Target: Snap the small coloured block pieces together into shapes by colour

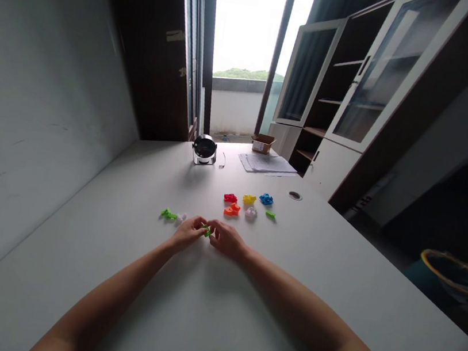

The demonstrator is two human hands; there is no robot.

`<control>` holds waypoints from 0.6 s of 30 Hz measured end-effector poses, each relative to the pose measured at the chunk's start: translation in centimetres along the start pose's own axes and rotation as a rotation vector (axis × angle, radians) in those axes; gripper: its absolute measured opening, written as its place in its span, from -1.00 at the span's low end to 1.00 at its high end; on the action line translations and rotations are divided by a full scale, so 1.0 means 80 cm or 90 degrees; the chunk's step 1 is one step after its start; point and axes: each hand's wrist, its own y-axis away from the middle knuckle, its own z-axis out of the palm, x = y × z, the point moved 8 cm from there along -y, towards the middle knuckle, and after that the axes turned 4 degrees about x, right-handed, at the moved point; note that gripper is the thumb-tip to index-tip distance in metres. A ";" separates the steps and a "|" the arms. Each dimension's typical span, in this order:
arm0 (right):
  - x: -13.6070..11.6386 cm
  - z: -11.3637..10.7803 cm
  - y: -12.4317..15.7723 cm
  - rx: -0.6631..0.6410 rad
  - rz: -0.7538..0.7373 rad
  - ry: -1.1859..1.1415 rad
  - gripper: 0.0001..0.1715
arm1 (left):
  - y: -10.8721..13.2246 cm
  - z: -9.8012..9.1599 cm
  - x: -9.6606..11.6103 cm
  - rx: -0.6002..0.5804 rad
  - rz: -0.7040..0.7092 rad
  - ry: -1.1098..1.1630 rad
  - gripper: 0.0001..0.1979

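Note:
Close together over the white table (182,296), my two hands meet at a small bright green piece (207,230). The fingers of my left hand (186,233) are closed on its left side. My right hand (227,240) pinches it from the other side, covering part of it. Just left of my left hand lie a green cluster of small pieces (168,214) and a whitish cluster (181,218). Beyond my right hand sit small piles: red (230,197), orange (232,209), yellow (249,199), blue (266,199) and white (250,213). A single green piece (270,214) lies at their right.
Farther back stand a round black device on a stand (204,149) and a small open cardboard box (262,143). Papers (267,164) lie before the box, near a round cable hole (295,196). A wall (48,74) borders the table's left; a glass-door cabinet (367,95) is at right.

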 end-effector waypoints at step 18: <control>-0.015 -0.015 0.000 0.032 -0.064 0.009 -0.91 | 0.003 -0.010 0.024 -0.032 0.031 -0.020 -0.66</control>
